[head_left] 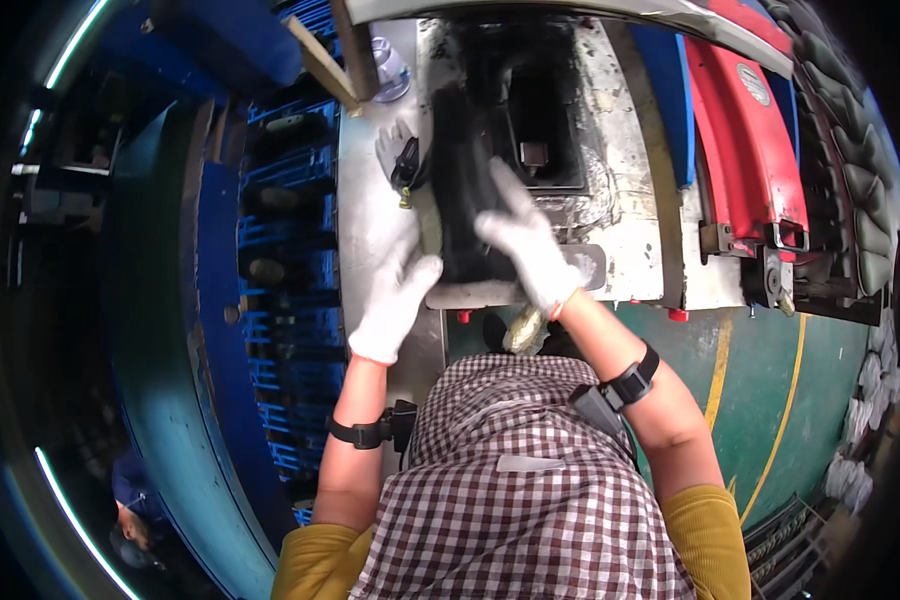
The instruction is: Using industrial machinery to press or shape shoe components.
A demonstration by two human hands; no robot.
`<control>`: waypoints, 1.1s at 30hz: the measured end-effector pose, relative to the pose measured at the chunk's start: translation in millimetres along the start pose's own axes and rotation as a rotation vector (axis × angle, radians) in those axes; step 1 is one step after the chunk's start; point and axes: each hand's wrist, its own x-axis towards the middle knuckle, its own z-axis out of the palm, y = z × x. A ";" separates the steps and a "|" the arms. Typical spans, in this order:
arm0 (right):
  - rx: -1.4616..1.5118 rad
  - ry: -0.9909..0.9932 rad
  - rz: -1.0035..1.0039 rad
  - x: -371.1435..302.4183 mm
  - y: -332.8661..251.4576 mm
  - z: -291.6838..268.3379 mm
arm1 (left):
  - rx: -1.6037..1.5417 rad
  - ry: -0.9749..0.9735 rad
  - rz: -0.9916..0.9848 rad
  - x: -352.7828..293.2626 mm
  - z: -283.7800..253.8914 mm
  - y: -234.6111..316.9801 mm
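A long black piece (456, 215), smooth and smeared by motion, lies lengthwise on the metal bench in front of me; its exact kind I cannot make out. My left hand (394, 300), in a white glove, is beside its near left edge with the thumb held away from the blurred fingers. My right hand (530, 240), also white-gloved, reaches over its right side with fingers spread and slightly blurred. Whether either hand touches the piece I cannot tell. Right of it, a dark rectangular recess (545, 110) holds a small metal block (534, 154).
A grey glove (392, 143) and a black-handled tool (407, 163) lie left of the black piece. Beyond stands a pale purple container (390, 75). Blue racks (290, 240) line the left side; a red machine part (748, 130) is at right. Another person (135, 500) is at lower left.
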 end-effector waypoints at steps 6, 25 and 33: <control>-0.997 0.535 -0.189 94.7 -28.9 -62.5 | 0.125 0.312 0.560 23.1 1.1 90.5; -1.541 0.561 -0.148 113.7 -17.1 -53.5 | 1.147 -0.133 1.350 165.5 78.6 332.7; -1.045 0.469 -0.203 75.2 -1.2 -123.3 | 1.108 -0.766 0.540 156.6 99.3 370.8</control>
